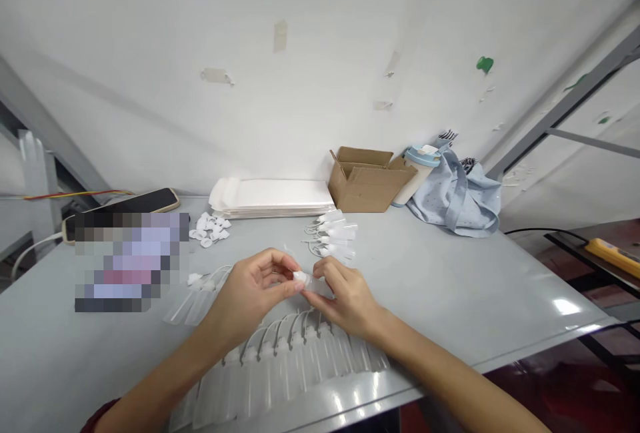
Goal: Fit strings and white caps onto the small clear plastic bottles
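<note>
My left hand (260, 286) is closed in a pinch on a small white cap (300, 276). Close against it, my right hand (345, 293) grips the clear plastic tube (311, 281) that the cap sits on; most of this tube is hidden by my fingers. A row of clear tubes (270, 369) with white tops and thin looped cords lies below my hands along the table's front edge. Left of my left hand lie more clear tubes (193, 305). Beyond my right hand is a small stack of capped tubes (337, 233).
Loose white caps (207, 229) are piled at the back left, near a phone (160, 201) and a blurred-out patch. Flat white boxes (280, 196), an open cardboard box (370, 183), a lidded cup (416, 176) and a blue cloth bag (455, 196) line the wall.
</note>
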Action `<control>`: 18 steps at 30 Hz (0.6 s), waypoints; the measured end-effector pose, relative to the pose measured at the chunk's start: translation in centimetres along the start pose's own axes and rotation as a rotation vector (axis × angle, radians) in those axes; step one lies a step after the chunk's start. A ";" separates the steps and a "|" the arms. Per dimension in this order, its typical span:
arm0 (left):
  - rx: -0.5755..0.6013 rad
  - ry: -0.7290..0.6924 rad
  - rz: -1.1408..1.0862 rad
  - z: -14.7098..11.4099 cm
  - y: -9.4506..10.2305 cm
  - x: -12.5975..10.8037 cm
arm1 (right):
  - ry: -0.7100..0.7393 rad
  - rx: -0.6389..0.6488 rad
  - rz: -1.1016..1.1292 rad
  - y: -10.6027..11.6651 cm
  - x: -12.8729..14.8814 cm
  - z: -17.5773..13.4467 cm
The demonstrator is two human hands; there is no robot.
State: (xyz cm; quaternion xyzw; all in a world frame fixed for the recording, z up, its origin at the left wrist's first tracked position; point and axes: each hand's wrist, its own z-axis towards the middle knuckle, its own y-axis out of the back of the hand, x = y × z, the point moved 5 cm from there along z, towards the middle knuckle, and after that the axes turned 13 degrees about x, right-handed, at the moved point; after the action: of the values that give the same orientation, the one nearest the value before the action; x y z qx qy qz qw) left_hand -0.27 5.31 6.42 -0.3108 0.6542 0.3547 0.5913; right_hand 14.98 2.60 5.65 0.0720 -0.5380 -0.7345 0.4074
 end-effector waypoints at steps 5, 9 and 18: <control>0.142 0.015 -0.042 -0.4 0.1 -1.0 | -0.161 0.158 0.355 1.2 0.6 0.5; 0.188 -0.030 -0.043 -0.6 0.7 -1.7 | -0.380 0.373 0.778 1.6 0.7 1.4; 0.058 0.003 0.054 -0.2 1.5 -1.3 | -0.153 0.173 0.285 1.5 0.4 2.5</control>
State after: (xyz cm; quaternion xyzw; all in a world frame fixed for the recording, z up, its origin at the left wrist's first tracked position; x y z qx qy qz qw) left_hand -1.53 5.97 7.84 -0.2763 0.6734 0.3510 0.5891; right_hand 14.13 3.98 8.06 -0.0262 -0.6333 -0.6238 0.4574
